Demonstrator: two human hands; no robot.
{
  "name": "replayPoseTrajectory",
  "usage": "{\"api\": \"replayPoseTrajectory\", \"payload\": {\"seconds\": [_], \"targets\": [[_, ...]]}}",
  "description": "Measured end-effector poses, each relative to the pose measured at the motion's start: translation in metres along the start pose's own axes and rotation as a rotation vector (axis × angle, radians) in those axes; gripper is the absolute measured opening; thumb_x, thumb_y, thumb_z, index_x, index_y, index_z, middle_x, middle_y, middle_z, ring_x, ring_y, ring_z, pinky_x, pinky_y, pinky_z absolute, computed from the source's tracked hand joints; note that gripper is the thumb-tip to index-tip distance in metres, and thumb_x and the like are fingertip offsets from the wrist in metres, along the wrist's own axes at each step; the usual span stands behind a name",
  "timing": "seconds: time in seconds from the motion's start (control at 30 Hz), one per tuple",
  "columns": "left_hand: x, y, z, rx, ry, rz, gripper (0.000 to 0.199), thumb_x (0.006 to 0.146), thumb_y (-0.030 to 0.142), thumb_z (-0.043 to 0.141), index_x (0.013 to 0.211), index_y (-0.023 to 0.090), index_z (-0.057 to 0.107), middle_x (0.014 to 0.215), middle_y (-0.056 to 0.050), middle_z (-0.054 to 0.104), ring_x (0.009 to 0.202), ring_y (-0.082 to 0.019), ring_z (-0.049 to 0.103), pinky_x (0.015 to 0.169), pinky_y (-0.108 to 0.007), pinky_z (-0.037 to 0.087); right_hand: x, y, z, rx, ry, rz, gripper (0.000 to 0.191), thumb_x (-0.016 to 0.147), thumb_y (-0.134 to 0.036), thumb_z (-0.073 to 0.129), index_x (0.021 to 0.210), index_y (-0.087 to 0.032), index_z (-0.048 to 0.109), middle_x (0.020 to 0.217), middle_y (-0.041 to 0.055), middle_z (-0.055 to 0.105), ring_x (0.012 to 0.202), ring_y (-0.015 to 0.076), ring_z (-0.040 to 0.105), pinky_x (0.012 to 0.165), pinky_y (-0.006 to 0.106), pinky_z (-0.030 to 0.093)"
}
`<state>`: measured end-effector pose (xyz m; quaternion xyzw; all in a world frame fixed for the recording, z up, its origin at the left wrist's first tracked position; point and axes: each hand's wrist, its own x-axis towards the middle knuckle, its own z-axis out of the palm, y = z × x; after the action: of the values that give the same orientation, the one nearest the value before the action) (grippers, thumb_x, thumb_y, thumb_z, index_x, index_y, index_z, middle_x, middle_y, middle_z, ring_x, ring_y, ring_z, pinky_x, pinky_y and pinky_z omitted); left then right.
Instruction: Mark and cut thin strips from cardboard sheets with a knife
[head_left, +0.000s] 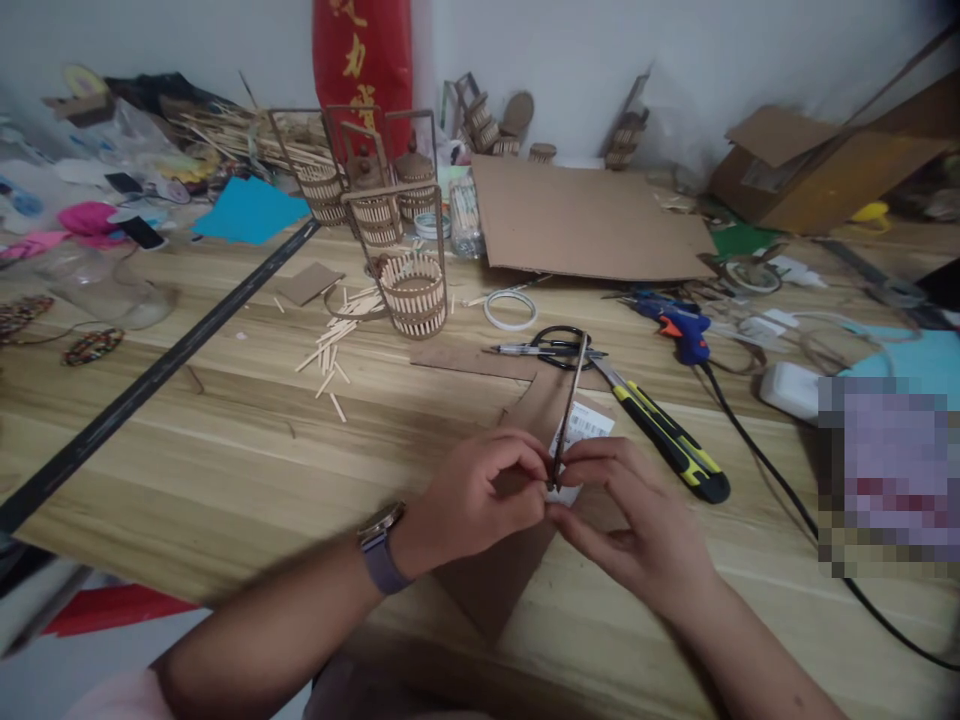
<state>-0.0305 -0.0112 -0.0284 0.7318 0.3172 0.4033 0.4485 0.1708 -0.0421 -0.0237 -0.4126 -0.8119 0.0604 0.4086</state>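
Brown strip (573, 400), long and thin.
Tilted, paler toward its top, dark at lower end; pinched by left hand (480, 492) and right hand (643, 520).

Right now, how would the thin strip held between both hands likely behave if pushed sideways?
The thin strip is probably light, pinched only at one end by the left hand and right hand. It seems fairly stiff, since its free length looks straight. Being so slender, it might bend or snap if pushed hard.
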Motion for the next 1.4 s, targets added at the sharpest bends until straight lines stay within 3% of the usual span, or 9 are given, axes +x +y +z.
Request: {"api": "replayPoseTrajectory", "payload": {"seconds": [0.27,0.43,0.57,1.0,1.23,1.4], "targets": [[0.001,-0.004,0.005,-0.213,-0.011,-0.142,0.002,0.08,0.019,0.062,0.078,0.018,0.062,0.099,-0.005,0.069,0.09,-0.016,0.065,0.078,-0.025,0.051,0.0,-0.002,0.004,0.042,0.053,0.023,0.01,0.092,-0.017,0.068,0.097,-0.026,0.067,0.09,0.0034,0.074,0.081,0.0179,0.073,0.069,0.03,0.059],[0.0,-0.004,0.005,-0.184,-0.097,-0.241,0.015,0.09,0.031,0.062,0.084,0.017,0.062,0.093,-0.003,0.062,0.082,-0.015,0.059,0.069,-0.024,0.045,0.001,-0.002,0.006,0.096,0.058,0.076,0.009,0.092,-0.018,0.069,0.09,-0.027,0.071,0.086,0.0027,0.075,0.078,0.0176,0.073,0.067,0.029,0.059],[0.0,-0.004,0.004,-0.114,-0.139,-0.228,0.03,0.099,0.043,0.059,0.083,0.017,0.061,0.08,0.001,0.056,0.074,-0.013,0.053,0.066,-0.025,0.039,0.0,-0.001,0.008,0.113,0.066,0.121,0.009,0.092,-0.019,0.069,0.091,-0.027,0.072,0.086,0.0018,0.075,0.079,0.0173,0.073,0.069,0.028,0.059],[-0.002,-0.001,0.005,-0.091,-0.113,-0.108,0.024,0.098,0.026,0.054,0.076,0.018,0.052,0.089,-0.002,0.056,0.08,-0.013,0.053,0.069,-0.024,0.04,-0.004,-0.003,0.01,0.233,0.059,0.265,0.012,0.088,-0.016,0.068,0.086,-0.027,0.07,0.085,0.0003,0.075,0.08,0.0162,0.072,0.072,0.026,0.058],[-0.003,-0.004,0.006,-0.084,-0.109,-0.075,0.022,0.094,0.024,0.055,0.074,0.019,0.05,0.086,-0.002,0.057,0.079,-0.014,0.054,0.068,-0.025,0.039,-0.004,-0.004,0.013,0.43,0.083,0.401,0.012,0.089,-0.018,0.067,0.081,-0.026,0.069,0.08,-0.0006,0.072,0.075,0.0141,0.069,0.07,0.023,0.055],[-0.003,-0.003,0.005,-0.089,-0.12,-0.051,0.024,0.097,0.026,0.055,0.074,0.019,0.052,0.085,-0.002,0.057,0.079,-0.014,0.055,0.069,-0.025,0.04,-0.004,-0.002,0.012,0.66,0.066,0.572,0.018,0.089,-0.034,0.074,0.075,-0.025,0.07,0.075,0.0009,0.071,0.071,0.0149,0.066,0.066,0.024,0.054]]}}
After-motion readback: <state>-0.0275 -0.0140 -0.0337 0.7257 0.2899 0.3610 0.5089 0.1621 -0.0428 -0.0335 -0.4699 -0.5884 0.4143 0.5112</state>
